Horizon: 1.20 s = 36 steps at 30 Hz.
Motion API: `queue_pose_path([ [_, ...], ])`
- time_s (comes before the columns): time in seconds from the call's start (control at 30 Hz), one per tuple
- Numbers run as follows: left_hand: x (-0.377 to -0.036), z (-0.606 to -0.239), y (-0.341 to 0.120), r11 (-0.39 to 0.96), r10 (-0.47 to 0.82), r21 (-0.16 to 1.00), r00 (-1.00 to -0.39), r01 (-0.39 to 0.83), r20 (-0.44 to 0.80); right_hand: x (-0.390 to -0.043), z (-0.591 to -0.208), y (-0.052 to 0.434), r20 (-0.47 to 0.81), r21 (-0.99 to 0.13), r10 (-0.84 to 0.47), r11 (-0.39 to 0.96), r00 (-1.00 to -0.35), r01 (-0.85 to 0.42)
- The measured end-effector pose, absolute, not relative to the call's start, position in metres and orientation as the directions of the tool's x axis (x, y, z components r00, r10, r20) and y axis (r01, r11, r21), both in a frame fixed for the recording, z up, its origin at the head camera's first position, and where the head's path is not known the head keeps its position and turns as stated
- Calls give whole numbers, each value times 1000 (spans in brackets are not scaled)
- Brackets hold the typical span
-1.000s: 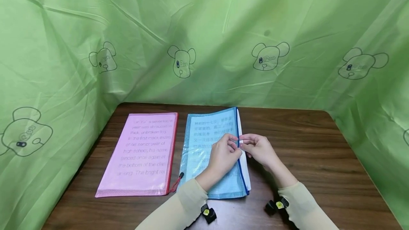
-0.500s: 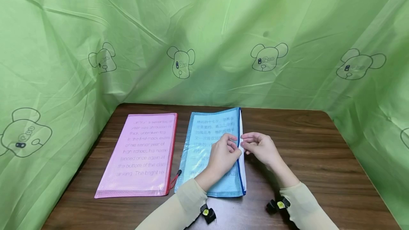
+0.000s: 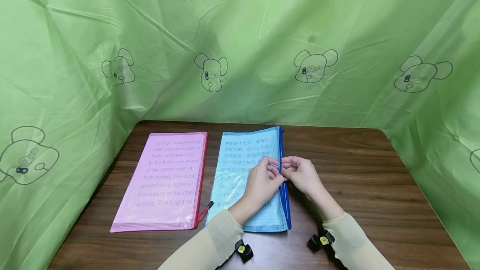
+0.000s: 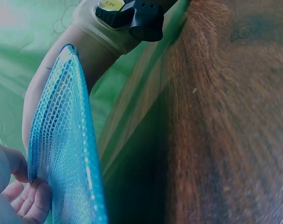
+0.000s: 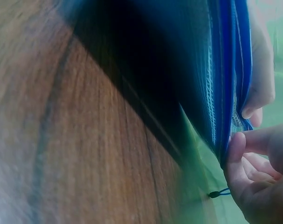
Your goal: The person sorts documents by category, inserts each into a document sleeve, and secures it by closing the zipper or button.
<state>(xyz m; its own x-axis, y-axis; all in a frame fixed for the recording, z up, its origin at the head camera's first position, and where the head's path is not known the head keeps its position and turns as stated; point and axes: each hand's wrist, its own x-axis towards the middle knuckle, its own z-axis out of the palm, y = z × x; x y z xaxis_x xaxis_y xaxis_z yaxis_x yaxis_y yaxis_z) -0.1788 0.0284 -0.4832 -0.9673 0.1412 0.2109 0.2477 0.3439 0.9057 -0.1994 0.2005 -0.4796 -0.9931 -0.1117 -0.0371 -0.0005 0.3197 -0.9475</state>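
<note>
A blue mesh zip pouch [image 3: 236,178] with a printed sheet inside lies on the table, its dark blue zip [image 3: 286,207] along the right side. My left hand [image 3: 262,180] rests on the pouch and pinches the upper edge beside the zip. Opposite it, my right hand [image 3: 304,176] pinches the other edge between thumb and finger. Between the two hands the zip edges stand apart in the right wrist view, with a zip pull [image 5: 215,193] hanging at the far end. The left wrist view shows the pouch's mesh side [image 4: 69,135] raised off the table.
A pink zip pouch [image 3: 161,178] with a printed sheet lies to the left, its red cord pull [image 3: 204,212] reaching toward the blue pouch. The brown wooden table [image 3: 360,178] extends to the right. Green cloth [image 3: 255,20] hangs behind and at both sides.
The right hand has moved slightly left, back to the pouch's edge. The white paper edge that stuck out at the right no longer shows; the blue zip band there now looks wider.
</note>
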Motion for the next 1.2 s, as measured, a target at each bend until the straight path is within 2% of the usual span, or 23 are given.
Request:
queue_pose_path([
  [0.17,-179,-483,28,332,147,911,-968,242,204,-200,-478,204,-56,-948,-141,319,-988,8],
  [0.4,-179,-487,28,328,165,931,-980,163,113,-203,-477,217,-68,-950,-190,312,-979,5],
  [0.6,-178,-494,29,353,178,928,-982,120,59,-207,-474,230,-53,-957,-163,290,-985,4],
  [0.9,-185,-489,25,396,184,915,-983,78,4,-221,-476,254,-39,-941,-113,340,-993,-1],
  [1.03,-201,-476,23,448,167,893,-986,48,-30,-237,-475,262,-9,-926,-107,377,-994,-33],
  [1.2,-244,-461,21,544,189,833,-982,103,-2,-268,-472,265,39,-858,-136,503,-990,-103],
])
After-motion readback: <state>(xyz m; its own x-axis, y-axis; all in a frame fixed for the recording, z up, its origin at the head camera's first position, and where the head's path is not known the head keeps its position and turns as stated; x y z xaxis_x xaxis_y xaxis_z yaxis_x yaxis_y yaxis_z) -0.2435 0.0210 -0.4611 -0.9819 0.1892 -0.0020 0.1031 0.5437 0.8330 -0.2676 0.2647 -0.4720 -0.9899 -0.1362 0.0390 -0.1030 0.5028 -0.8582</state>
